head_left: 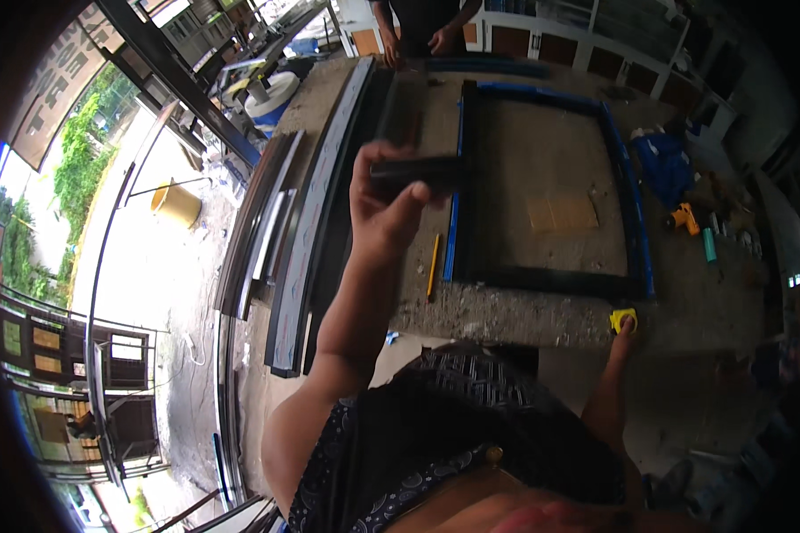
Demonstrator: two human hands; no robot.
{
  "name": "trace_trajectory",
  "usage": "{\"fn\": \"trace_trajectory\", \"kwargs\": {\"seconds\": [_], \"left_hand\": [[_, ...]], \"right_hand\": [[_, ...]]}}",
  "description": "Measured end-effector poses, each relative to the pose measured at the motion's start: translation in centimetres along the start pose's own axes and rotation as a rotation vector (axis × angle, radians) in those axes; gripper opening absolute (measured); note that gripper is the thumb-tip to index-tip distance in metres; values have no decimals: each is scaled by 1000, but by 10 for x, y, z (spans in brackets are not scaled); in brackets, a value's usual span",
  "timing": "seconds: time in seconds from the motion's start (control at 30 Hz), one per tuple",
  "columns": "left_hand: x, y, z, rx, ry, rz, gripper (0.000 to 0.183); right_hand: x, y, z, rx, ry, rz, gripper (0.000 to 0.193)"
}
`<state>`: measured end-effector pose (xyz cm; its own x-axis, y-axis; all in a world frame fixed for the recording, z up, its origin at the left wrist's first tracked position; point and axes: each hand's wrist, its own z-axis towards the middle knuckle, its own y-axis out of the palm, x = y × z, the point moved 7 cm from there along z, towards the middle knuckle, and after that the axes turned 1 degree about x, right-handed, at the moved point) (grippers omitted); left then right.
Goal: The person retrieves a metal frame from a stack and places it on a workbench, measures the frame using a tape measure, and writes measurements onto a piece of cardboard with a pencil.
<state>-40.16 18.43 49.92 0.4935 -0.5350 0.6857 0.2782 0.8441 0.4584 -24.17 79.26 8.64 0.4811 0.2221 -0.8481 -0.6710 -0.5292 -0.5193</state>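
Observation:
My left hand (384, 200) is raised over the worktable, its fingers and thumb closed around a short-looking dark bar (418, 171). Motion blurs the bar, and its far end fades into the dark background. Low on the right, at the table's near edge, my right hand (629, 329) grips a yellow tape measure (620, 320). Between the hands and beyond them lies a rectangular black frame (542, 280) with blue strips along its outer sides. A yellow pencil (433, 266) rests left of the frame, below my left hand.
Long metal profiles (316, 213) lie along the table's left side. A cardboard piece (564, 213) sits inside the frame. To the right are blue cloth (660, 164), an orange power tool (683, 218) and a teal cylinder (709, 245). Another person (422, 31) stands at the far edge.

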Motion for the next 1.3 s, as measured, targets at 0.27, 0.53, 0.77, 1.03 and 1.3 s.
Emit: {"fn": "trace_trajectory", "kwargs": {"seconds": [0.27, 0.53, 0.77, 1.03, 1.3], "left_hand": [[15, 74, 23, -409, 52, -604, 44], [63, 143, -8, -700, 97, -937, 28], [69, 162, -6, -729, 212, -1244, 17], [96, 118, 18, -452, 594, -335, 9], [157, 120, -13, -237, 959, 834, 15]], "right_hand": [[-8, -6, 0, 230, -175, -144, 74], [-20, -4, -9, 101, -109, -31, 56], [-26, -10, -14, 112, -98, -38, 56], [-21, -7, -11, 130, -92, -16, 55], [-15, -4, -5, 111, -105, 11, 55]]}}
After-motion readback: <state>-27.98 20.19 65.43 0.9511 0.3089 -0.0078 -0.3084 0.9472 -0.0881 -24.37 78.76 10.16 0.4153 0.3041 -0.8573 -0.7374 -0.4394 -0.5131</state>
